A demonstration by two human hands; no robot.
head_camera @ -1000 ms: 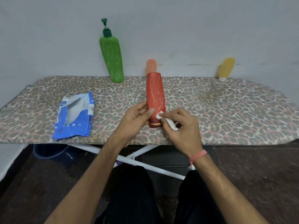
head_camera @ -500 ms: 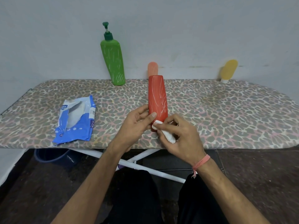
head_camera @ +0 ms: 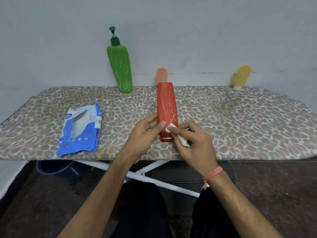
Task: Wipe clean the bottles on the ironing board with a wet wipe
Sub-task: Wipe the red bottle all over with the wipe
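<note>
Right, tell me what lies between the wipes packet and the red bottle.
In the head view, only the left hand gripping the red bottle; otherwise bare leopard-print ironing board cover runs from the wipes packet to it.

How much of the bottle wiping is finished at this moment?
Nothing looks finished. The red bottle, gripped by the left hand, still bears white streaks; the right hand presses the wipe near its lower end. The green bottle is streaked too. The peach bottle and yellow bottle wait at the wall.
</note>
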